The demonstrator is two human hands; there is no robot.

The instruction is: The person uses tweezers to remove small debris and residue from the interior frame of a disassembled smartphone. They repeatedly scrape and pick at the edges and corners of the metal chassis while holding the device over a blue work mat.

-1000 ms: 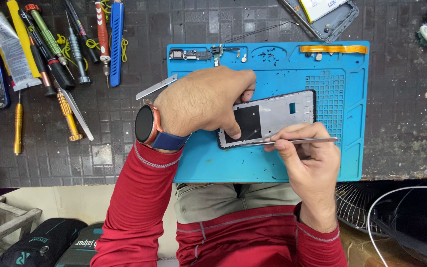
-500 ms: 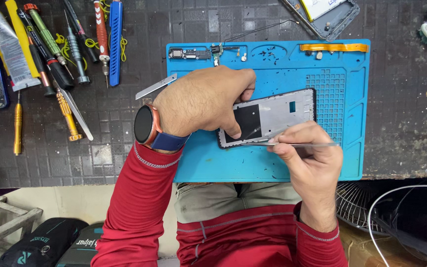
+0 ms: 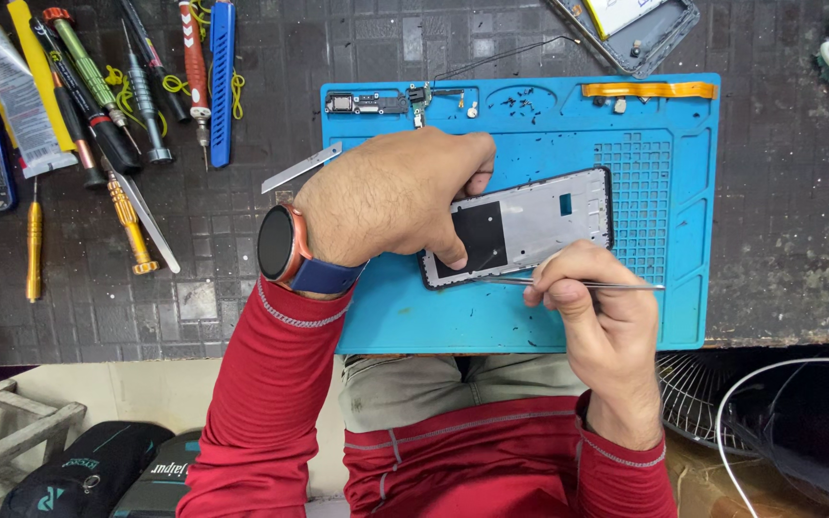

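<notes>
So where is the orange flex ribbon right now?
In the head view, the orange flex ribbon lies along the blue mat's top right edge, above the phone frame.

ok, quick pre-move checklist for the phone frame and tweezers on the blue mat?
1. Left hand pins the grey metal phone frame with black rim: ok, thumb and fingers press on it.
2. Frame lies flat, fully on the blue silicone work mat: ok.
3. Right hand grips the thin steel tweezers: ok.
4. Tweezer tip on its target at the frame's lower edge: cannot tell, too fine.
5. Loose tiny screws stay in the mat's top tray, apart from the frame: ok.
</notes>
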